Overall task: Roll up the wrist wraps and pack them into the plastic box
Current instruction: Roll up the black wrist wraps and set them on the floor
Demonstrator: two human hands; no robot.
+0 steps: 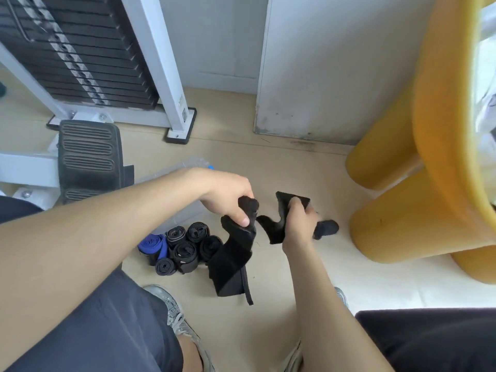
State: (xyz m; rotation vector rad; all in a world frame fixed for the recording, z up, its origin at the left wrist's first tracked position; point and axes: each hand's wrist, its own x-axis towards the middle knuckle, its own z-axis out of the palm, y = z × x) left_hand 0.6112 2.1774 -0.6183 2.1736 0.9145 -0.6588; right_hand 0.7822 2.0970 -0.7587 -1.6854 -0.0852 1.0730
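Dark grey shorts (102,326), silver-grey sneakers (171,310), bare forearms.

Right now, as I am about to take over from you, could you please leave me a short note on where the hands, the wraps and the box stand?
Left hand: grips one end of the unrolled black wrap, which hangs above the floor.
Right hand: grips its other part.
Rolled wraps: several black ones and a blue roll, clustered on the floor beside the clear plastic box, which the left forearm mostly hides.
Done: those rolls.
Left: roll the held wrap and pack every roll into the box.
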